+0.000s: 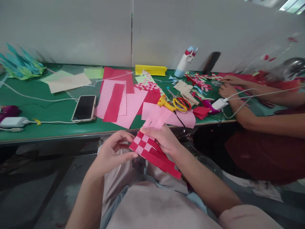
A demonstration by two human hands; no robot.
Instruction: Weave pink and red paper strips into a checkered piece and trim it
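I see woven paper [142, 143] in red/pink chk; worktop [50, 111] grn; glue gun [166, 103] yel; bottle [183, 64] wht w/ lt-blu base.

A pale grey wall [71, 28] ran across the back, split by a dark upright seam [132, 38] left of the middle. Against its foot stood a long table [56, 116] with a smooth green top, its front edge [47, 140] showing a thin brownish band. Beneath lay a dark grey floor [30, 184], crossed by darker streaks of shadow and dotted with small scraps. High at the upper right, bright panes [293, 5] glowed, window or lamp hard to tell. Light fell softly over the wall; under the table it was dim.
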